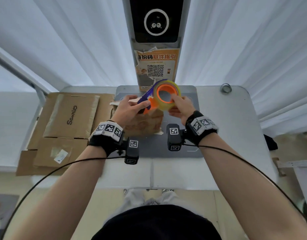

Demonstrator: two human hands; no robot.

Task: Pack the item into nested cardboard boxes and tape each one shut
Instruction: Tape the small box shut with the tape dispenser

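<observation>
A small brown cardboard box (145,124) stands on the grey mat (192,149) in the middle of the table. Above it I hold a tape dispenser (164,95) with an orange core, a purple handle and a roll of clear yellowish tape. My left hand (130,108) grips the purple and orange handle. My right hand (180,105) holds the roll from the right, fingers on its rim and under it. The box's top is mostly hidden behind my hands and the dispenser.
Flattened cardboard boxes (66,125), one printed "Sanrio", lie stacked on the table's left side. A grey kiosk post (156,49) with a QR poster rises behind the mat. A small metal ring (226,88) sits at the back right corner. White curtains hang behind.
</observation>
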